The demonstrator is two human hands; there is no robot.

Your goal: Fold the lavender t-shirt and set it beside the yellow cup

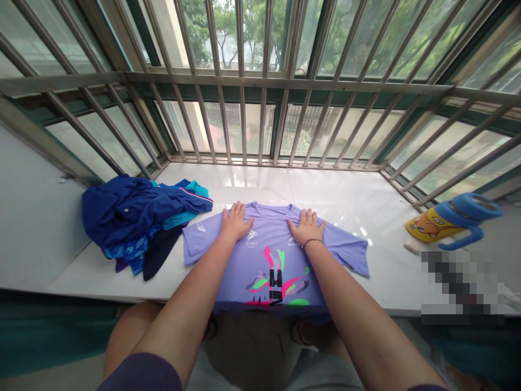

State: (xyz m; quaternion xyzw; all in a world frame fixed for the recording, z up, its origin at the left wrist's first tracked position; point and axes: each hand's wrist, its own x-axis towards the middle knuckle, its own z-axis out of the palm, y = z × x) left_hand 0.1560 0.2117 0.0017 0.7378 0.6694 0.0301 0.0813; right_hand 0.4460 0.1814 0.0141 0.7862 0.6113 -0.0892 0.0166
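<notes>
A light purple T-shirt with a bright pink, green and black print lies spread face up on the white ledge. Its collar points toward the window, and its lower part hangs over the near edge. My left hand rests flat on the shirt's left shoulder, fingers stretched out. On the opposite shoulder, my right hand lies flat too, fingers spread, with a thin bracelet at the wrist. Both sleeves stick out to the sides. The hem is out of sight below the edge.
A heap of blue clothes sits left of the shirt, close to its sleeve. To the right is a yellow and blue bottle with a handle; a blurred-out patch lies in front of it. Metal window bars enclose the far side.
</notes>
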